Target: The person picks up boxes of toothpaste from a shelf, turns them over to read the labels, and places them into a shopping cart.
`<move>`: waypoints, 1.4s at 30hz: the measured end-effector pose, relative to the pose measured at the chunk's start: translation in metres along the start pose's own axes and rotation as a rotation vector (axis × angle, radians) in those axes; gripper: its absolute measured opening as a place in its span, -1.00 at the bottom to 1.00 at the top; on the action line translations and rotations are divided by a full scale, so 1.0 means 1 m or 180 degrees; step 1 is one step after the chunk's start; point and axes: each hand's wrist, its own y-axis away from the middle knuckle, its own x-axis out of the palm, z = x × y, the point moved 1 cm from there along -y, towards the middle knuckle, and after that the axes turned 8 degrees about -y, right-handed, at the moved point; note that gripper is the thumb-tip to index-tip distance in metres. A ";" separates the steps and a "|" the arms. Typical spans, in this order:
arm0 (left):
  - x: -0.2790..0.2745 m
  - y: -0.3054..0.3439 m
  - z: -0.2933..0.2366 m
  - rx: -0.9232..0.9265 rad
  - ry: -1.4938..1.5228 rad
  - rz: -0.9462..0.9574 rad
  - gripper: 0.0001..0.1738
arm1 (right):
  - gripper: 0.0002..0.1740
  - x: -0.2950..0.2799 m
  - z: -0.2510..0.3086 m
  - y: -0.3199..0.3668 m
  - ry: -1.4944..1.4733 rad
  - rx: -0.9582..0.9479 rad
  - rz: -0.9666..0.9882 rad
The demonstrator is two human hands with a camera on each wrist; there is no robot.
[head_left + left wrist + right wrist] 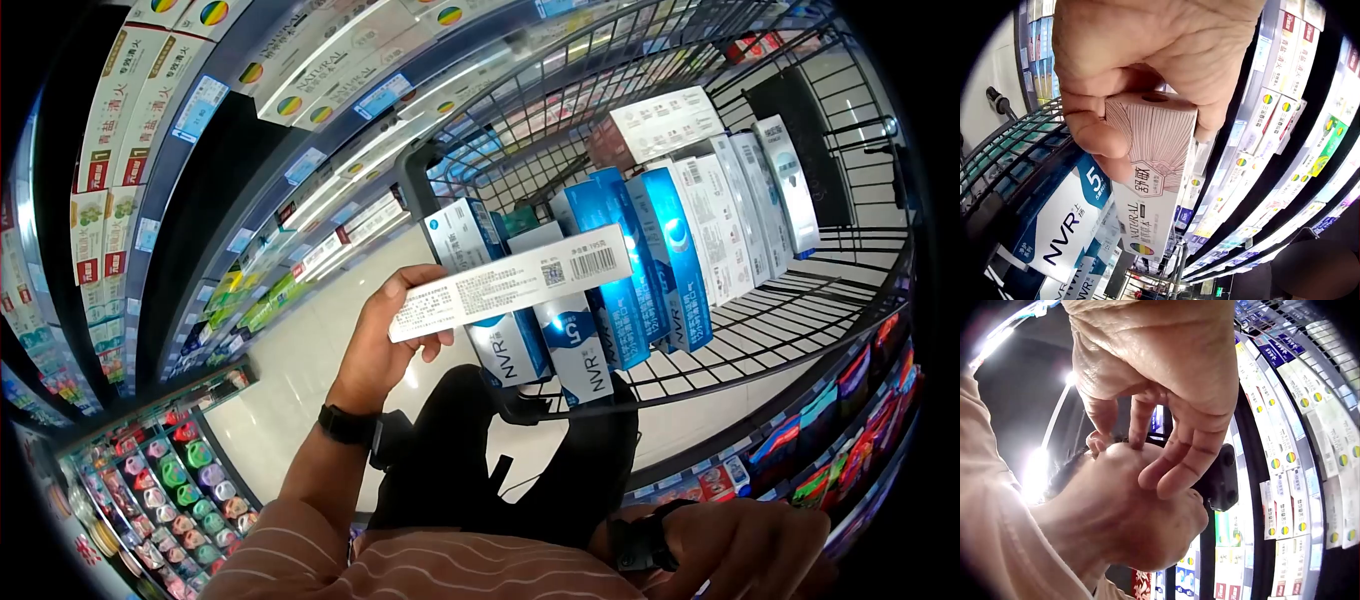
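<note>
White carton, central: your left hand grips one end, thumb and fingers closed round it. NVR boxes sit in the cart towards two o'clock. Your right hand, near five o'clock, is loosely curled, apparently unladen.

**One hand clenched, the other loose**

From here, the left forearm reaches forward, its wrist bare-skinned just behind the fingers. The left hand is closed in a grip, thumb opposite those bent fingers. The right hand is beside the torso, well apart from the left fingers, its own fingers loosely curved and partly spread.
</note>
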 end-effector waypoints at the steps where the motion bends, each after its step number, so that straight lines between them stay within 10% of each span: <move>1: -0.003 -0.002 0.003 -0.0013 -0.0034 0.0057 -0.27 | -0.76 -0.003 0.000 0.001 0.0019 0.0058 0.0055; 30: 0.000 -0.008 0.005 0.0106 -0.0140 -0.0007 -0.29 | -0.87 -0.004 -0.014 -0.002 -0.0006 -0.0029 0.0034; 40: 0.027 0.009 -0.021 -0.0111 -0.0139 -0.0255 -0.35 | -0.84 0.103 0.058 -0.070 0.1007 0.0951 -0.0162; 42: 0.034 0.017 -0.030 -0.0102 -0.0095 -0.0296 -0.36 | -0.83 0.110 0.063 -0.064 0.0914 0.0379 0.0153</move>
